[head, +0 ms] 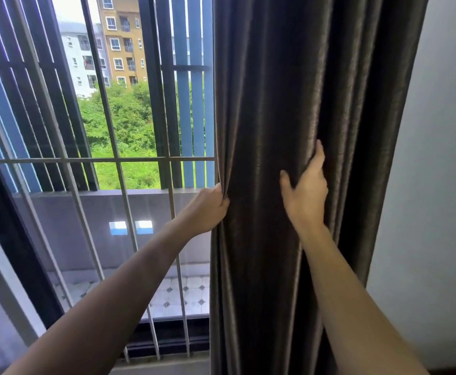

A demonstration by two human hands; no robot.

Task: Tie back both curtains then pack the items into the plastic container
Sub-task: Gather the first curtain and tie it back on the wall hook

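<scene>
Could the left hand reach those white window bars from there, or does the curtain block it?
Probably yes. The left hand grips the curtain at its window-side edge; the white bars stand just left of it, nothing between. It would have to let go first.

The dark brown curtain [289, 104] hangs bunched in vertical folds beside the window — untied, right of the glass.

Pale window bars [118, 160] cross the glass inside a dark frame [18, 239]. Outside, blue slats [191, 117] stand upright above a grey balcony wall [145, 204], with a tiled floor [194, 285] below it. Beyond are green trees [129, 123], a yellow building [124, 41] and a white building [81, 58]. A white wall [437, 185] fills the right side.
</scene>
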